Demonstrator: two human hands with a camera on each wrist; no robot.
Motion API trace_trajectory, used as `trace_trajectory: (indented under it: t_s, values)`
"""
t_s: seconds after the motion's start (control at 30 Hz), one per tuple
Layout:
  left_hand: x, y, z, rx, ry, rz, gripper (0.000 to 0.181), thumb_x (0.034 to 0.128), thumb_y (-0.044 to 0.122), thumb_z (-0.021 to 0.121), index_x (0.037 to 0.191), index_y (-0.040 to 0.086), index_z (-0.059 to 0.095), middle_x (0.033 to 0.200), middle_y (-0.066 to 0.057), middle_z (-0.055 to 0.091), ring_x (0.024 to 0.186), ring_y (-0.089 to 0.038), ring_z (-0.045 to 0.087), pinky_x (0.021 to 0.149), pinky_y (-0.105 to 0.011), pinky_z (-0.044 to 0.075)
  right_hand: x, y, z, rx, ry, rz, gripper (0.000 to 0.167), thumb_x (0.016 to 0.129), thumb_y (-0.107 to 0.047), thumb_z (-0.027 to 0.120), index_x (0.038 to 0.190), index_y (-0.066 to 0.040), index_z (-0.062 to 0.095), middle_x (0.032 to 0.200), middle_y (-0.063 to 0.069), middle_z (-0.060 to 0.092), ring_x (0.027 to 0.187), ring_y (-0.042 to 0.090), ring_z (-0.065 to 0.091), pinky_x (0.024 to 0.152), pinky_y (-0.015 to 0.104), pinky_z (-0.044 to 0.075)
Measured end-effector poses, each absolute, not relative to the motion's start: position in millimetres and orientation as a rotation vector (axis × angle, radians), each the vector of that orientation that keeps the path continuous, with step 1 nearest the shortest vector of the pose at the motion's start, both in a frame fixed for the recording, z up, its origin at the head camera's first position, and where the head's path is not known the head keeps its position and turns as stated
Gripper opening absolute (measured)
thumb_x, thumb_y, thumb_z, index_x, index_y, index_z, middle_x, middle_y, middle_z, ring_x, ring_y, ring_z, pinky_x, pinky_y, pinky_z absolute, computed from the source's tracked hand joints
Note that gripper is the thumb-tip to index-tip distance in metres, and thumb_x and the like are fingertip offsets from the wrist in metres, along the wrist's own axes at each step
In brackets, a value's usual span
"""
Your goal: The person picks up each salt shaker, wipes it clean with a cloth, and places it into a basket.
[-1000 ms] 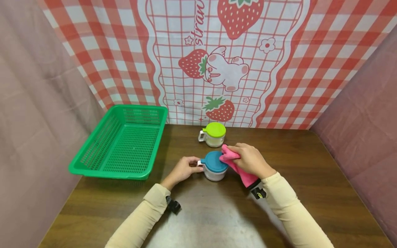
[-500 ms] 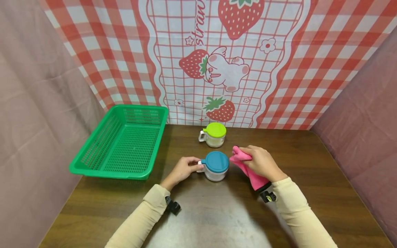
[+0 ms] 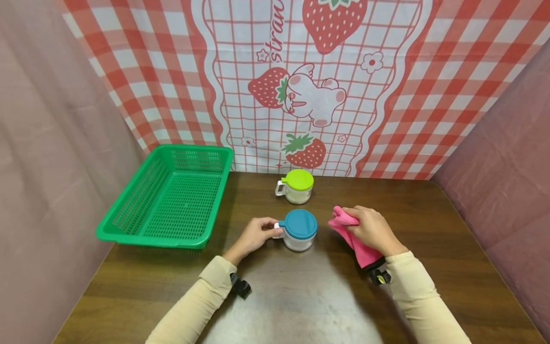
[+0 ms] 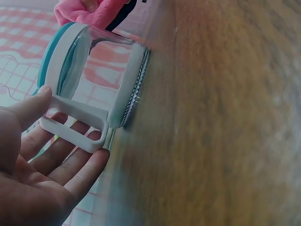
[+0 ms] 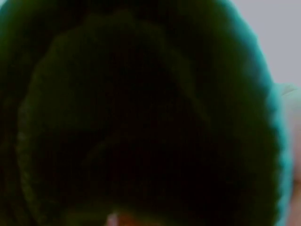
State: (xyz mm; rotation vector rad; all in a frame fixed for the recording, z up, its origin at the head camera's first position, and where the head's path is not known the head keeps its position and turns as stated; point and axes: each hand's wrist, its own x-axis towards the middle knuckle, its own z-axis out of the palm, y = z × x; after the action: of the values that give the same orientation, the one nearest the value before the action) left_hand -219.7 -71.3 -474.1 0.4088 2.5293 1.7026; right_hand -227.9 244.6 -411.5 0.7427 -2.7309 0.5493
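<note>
A clear seasoning jar with a blue lid [image 3: 301, 224] stands upright on the table. My left hand [image 3: 254, 237] holds its white handle [image 4: 77, 123], thumb on the upper part and fingers behind, as the left wrist view shows. To the right of the jar and apart from it, my right hand [image 3: 373, 230] grips a bunched pink cloth [image 3: 353, 239] that hangs toward the wrist. Dark, blurred material fills most of the right wrist view. Behind the blue-lidded jar is a similar jar with a lime-green lid [image 3: 299, 180], its handle pointing left.
A green perforated basket [image 3: 210, 205] stands at the left of the wooden table [image 3: 275, 306]. A red-and-white strawberry curtain [image 3: 318, 95] hangs along the back edge, and plain pinkish cloth hangs at both sides.
My right hand has drawn the pink cloth off the blue lid and moved right, away from the jar. My left hand stays at the handle, its thumb now closer on it.
</note>
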Motion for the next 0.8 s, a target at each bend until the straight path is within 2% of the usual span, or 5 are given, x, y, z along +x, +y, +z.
trace_trajectory:
  t_s: [0.37,0.67,0.8]
  values:
    - [-218.9,-69.2,-476.5,0.394,2.566,1.703,0.026,0.0861,0.014,0.073,0.104,-0.005,0.071,0.097,-0.018,0.073,0.083,-0.013,0.064,0.072,-0.02,0.051,-226.0,249.1,-415.6,0.719,-2.778,0.556,0.026,0.077,-0.01,0.075,0.103,-0.012,0.074,0.078,0.002,0.066,0.068,0.021,0.058,0.062,0.039,0.045]
    - [-217.8,-66.0,-474.7,0.351,2.584,1.72,0.024,0.0858,0.013,0.074,0.103,-0.004,0.071,0.096,-0.018,0.073,0.084,-0.016,0.066,0.072,-0.021,0.052,-225.0,251.1,-417.7,0.728,-2.776,0.568,0.028,0.077,-0.009,0.075,0.105,-0.01,0.073,0.084,0.005,0.07,0.072,0.025,0.063,0.065,0.042,0.047]
    - [-217.1,-64.7,-475.5,0.345,2.592,1.727,0.023,0.0854,0.012,0.074,0.102,-0.004,0.072,0.095,-0.018,0.073,0.083,-0.016,0.065,0.071,-0.021,0.052,-223.7,252.4,-418.6,0.717,-2.792,0.574,0.03,0.077,-0.009,0.076,0.107,-0.009,0.073,0.083,0.005,0.069,0.07,0.023,0.061,0.064,0.04,0.046]
